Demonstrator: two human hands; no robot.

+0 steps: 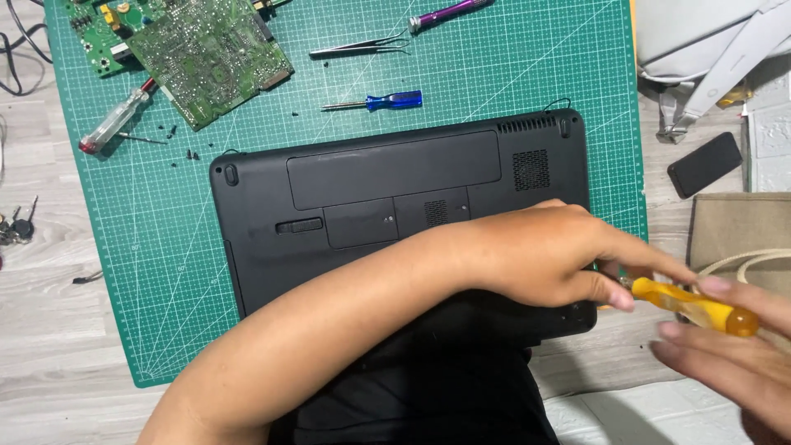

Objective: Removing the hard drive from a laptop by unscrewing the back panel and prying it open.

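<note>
Yellow-handled screwdriver (696, 305) pinched between two hands — left (544, 255), right (733, 354) — beside one black laptop (371, 198), underside up.

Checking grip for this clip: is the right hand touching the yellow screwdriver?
Touching. The head view shows the right hand with its fingers wrapped over and under the yellow screwdriver, no gap visible at the handle.

Pale grey wood-grain tabletop (49, 354) under even, bright light, a green gridded cutting mat (165, 272) across it.
</note>
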